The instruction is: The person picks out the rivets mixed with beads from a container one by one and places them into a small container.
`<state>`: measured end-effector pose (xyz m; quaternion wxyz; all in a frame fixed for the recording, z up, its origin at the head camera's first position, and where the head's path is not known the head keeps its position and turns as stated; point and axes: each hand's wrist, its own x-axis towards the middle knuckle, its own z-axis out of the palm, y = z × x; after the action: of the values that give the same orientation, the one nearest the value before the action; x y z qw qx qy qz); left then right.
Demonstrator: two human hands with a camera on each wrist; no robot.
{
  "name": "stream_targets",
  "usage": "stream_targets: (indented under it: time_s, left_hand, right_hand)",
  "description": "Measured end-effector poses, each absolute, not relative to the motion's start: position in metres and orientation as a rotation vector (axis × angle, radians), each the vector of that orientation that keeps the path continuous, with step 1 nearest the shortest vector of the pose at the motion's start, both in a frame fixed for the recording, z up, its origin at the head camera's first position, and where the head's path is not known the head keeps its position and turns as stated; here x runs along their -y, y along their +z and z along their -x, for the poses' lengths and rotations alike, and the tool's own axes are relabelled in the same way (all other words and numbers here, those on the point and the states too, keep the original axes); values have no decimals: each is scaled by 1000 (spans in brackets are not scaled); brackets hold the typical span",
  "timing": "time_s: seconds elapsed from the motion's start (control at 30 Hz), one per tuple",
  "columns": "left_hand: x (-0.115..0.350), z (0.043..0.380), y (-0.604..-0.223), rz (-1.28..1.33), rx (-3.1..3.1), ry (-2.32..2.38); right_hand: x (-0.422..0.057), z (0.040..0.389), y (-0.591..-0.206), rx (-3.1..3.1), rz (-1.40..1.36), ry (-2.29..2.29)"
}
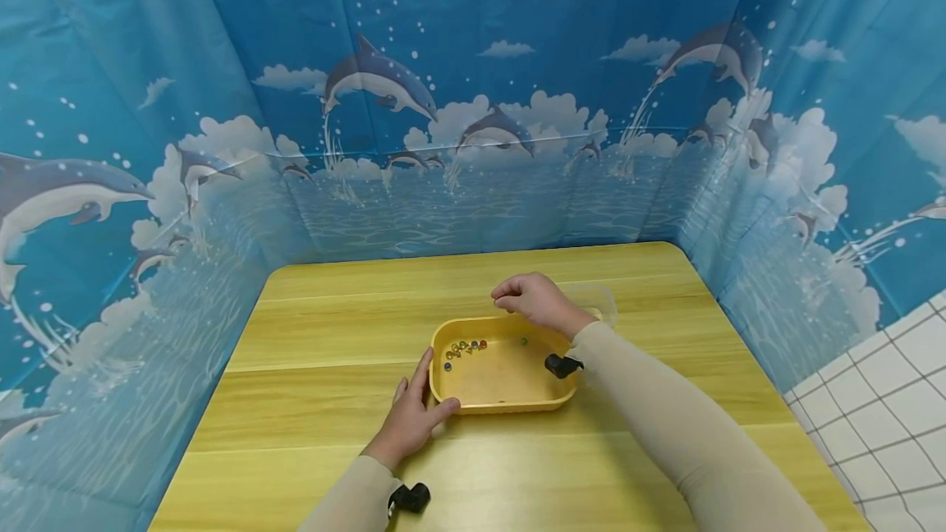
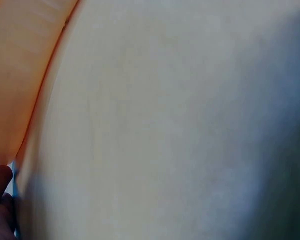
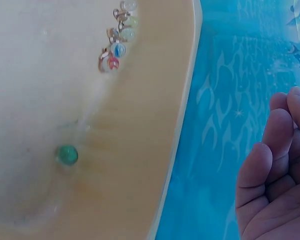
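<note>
A yellow plastic tray (image 1: 502,409) stands on the table with several glass marbles (image 1: 461,347) gathered at its back left. A lone green marble (image 3: 67,155) lies apart near the back wall. My left hand (image 1: 410,421) rests against the tray's left front corner, thumb at the front rim and fingers along the left side. In the left wrist view only a bit of this hand (image 2: 0,195) shows beside the tray wall (image 2: 27,75). Above the back rim hovers my right hand (image 1: 539,300), its fingers bent; whether anything small is between the fingertips is hidden.
Behind the tray's right back corner sits a clear plastic container (image 1: 602,302), partly covered by my right wrist. The wooden table (image 1: 318,343) meets a blue dolphin-print curtain (image 1: 473,212) at its back and sides. White tiles (image 1: 887,392) show at the right.
</note>
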<state>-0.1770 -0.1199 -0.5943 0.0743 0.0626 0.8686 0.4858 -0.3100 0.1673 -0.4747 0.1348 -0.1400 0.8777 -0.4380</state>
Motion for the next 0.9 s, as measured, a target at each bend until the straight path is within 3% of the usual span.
stream_targets:
  time_s: [0.9]
  left_hand:
    - [120,176,-593,-179,-2597,1465]
  right_hand:
    - [-247,325,-483,-2686,331,-1203]
